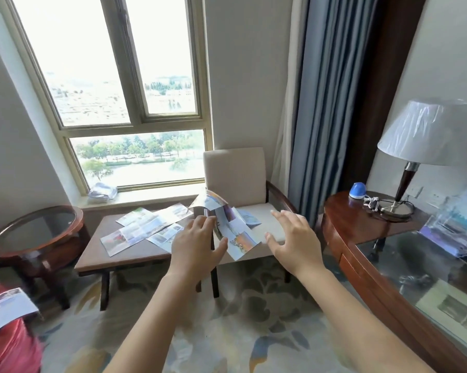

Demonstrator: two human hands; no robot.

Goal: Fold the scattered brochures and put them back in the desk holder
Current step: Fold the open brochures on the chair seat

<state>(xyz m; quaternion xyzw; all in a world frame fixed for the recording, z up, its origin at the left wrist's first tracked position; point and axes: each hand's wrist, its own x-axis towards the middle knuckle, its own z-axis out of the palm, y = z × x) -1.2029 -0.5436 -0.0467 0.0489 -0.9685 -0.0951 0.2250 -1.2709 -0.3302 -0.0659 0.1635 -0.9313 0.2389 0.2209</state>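
A person's left hand [197, 246] pinches a half-open brochure [236, 232] in the air before the chair [237, 173], apparently to crease it there. The right hand [294, 238] hovers just beside it, fingers spread, grasping nothing. More brochures [143, 230] lie unfolded on the low bench [92, 261]. The clear holder [447, 232] on the glass-topped bench [404, 254] at right appears partly filled.
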